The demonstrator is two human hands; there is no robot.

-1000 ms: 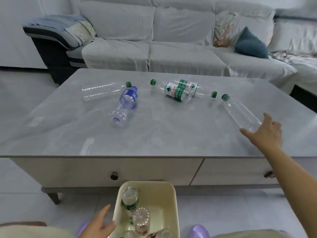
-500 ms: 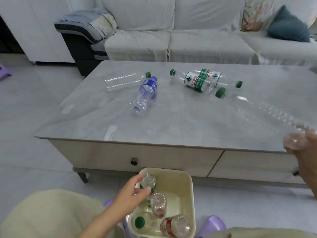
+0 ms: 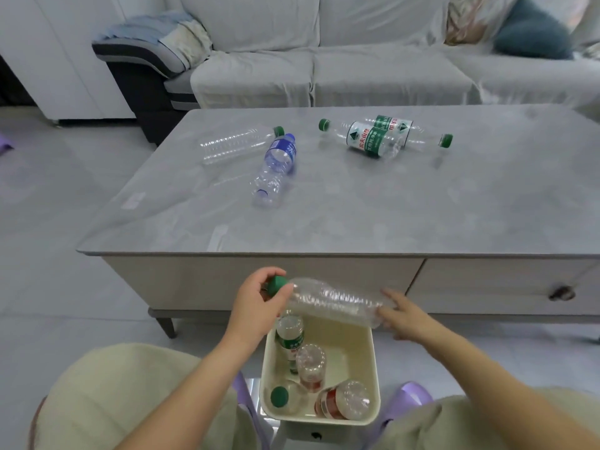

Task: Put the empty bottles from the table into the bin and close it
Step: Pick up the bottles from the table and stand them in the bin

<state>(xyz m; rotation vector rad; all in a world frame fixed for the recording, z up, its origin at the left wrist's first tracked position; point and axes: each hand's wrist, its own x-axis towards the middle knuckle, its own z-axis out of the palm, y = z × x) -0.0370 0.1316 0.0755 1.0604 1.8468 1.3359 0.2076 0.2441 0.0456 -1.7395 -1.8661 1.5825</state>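
A clear empty bottle (image 3: pixel 331 302) with a green cap lies level above the open cream bin (image 3: pixel 373 368). My left hand (image 3: pixel 256 303) grips its cap end and my right hand (image 3: pixel 402 315) holds its base. Inside the bin stand several bottles (image 3: pixel 310 365). On the grey table (image 3: pixel 341 219) lie a clear bottle with a green cap (image 3: pixel 237 144), a blue-labelled bottle (image 3: pixel 276 167), and two green-labelled bottles (image 3: pixel 383 136) crossed over each other.
The table has drawers with a round knob (image 3: pixel 561 293) at the right. A grey sofa (image 3: pixel 324 60) stands behind the table. My knees in pale trousers (image 3: pixel 113 401) flank the bin, with purple slippers (image 3: pixel 409 397) on the floor.
My right hand lifted the clear bottle from the table's right side and brought it down over the bin. My left hand rose from the bin and took the cap end.
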